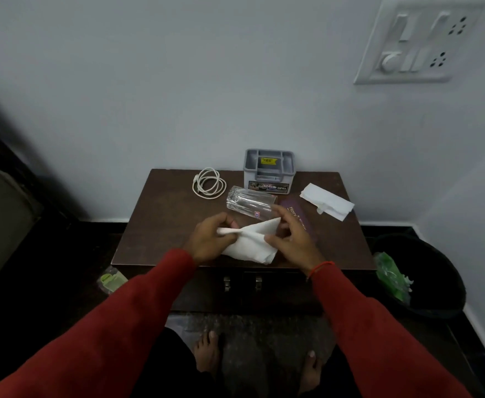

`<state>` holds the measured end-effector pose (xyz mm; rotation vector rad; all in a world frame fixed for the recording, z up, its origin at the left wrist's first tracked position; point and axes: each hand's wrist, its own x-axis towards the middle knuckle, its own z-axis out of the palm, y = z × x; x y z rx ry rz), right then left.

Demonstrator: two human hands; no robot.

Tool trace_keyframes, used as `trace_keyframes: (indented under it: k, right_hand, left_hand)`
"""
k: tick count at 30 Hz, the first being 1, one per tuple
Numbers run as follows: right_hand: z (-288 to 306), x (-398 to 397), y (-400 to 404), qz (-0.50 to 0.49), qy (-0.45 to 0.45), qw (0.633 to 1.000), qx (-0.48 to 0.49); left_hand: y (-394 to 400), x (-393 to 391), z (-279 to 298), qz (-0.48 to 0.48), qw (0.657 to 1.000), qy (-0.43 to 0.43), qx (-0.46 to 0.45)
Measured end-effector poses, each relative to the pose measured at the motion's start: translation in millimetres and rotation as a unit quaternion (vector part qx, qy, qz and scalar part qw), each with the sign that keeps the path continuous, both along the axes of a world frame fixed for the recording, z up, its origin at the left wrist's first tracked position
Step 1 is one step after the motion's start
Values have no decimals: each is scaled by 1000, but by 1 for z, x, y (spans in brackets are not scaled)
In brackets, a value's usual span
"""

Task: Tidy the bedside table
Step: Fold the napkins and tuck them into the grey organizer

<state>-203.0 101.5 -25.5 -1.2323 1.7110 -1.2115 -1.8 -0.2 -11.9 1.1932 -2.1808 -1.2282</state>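
Observation:
A white paper napkin (252, 242) lies partly lifted over the front of the dark brown bedside table (160, 225). My left hand (211, 239) pinches its left end. My right hand (290, 238) grips its right edge. Just behind my hands a clear drinking glass (248, 203) lies on its side. A purple booklet (294, 214) lies under my right hand, partly hidden. Farther right rests a second crumpled white napkin (326, 201). A coiled white cable (209, 183) and a grey plastic organiser box (268, 170) sit at the back by the wall.
A black waste bin (433, 282) holding green plastic and paper stands on the floor to the right. A pale green packet (112, 280) lies on the floor to the left. The table has two metal drawer handles (242, 282). A switch panel (422, 38) is on the wall.

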Motion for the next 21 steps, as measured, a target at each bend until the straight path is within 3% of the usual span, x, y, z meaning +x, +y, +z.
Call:
trace_keyframes:
  k: [5, 7, 9, 11, 13, 15, 17, 21]
  right_hand:
    - [14, 0, 5, -33, -288, 956, -34]
    - [24, 4, 9, -60, -334, 939, -57]
    - [31, 8, 13, -101, -278, 950, -99]
    - [40, 12, 19, -123, -142, 971, -149]
    - [47, 16, 26, -89, -8, 980, -178]
    - [49, 23, 32, -13, 68, 979, -192]
    - [47, 33, 34, 53, 47, 979, -190]
    - [48, 40, 35, 63, -94, 985, -127]
  left_hand:
    - [13, -9, 22, 58, 986, 146, 56]
    - [23, -18, 29, 121, 967, 200, 98]
    - [37, -25, 32, 216, 938, 233, 137]
    - [54, -31, 38, 265, 897, 260, 241]
    - [68, -37, 49, 213, 850, 299, 377]
    - [72, -41, 52, 164, 818, 348, 427]
    - [68, -43, 50, 165, 783, 396, 450]
    - [68, -42, 51, 182, 743, 414, 493]
